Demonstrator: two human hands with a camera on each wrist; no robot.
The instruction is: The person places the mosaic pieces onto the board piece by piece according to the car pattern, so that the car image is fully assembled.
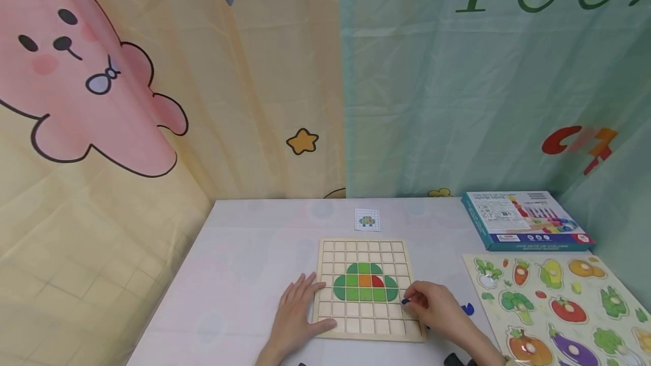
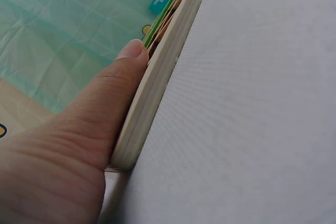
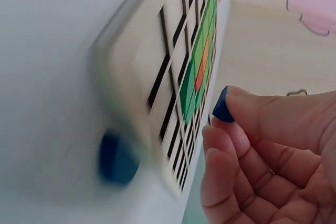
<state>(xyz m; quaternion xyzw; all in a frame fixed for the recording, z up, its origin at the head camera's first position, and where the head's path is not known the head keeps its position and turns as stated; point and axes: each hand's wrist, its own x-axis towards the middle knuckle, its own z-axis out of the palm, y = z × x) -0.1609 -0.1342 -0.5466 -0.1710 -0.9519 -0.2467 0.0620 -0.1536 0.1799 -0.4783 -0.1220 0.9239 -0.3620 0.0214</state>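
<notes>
A square wooden grid board (image 1: 368, 326) lies on the table, with green, orange and red tiles (image 1: 365, 282) set in its middle cells as a rounded shape. My left hand (image 1: 295, 315) rests at the board's left edge, fingers extended and thumb on the lower left rim; in the left wrist view the thumb (image 2: 105, 98) presses along the board's side. Over the right edge of the board, my right hand (image 1: 437, 306) pinches a small dark blue piece (image 3: 224, 106) between thumb and finger, held above the surface. Another blue piece (image 3: 118, 158) lies beside the board's edge.
Behind the board lies a small pattern card (image 1: 367, 220). At the right are loose blue pieces (image 1: 468, 309), a vegetable picture board (image 1: 551, 292) and a flat teal box (image 1: 526, 219). A dark object (image 1: 452, 360) shows at the front edge of the view. Curtains hang behind the table.
</notes>
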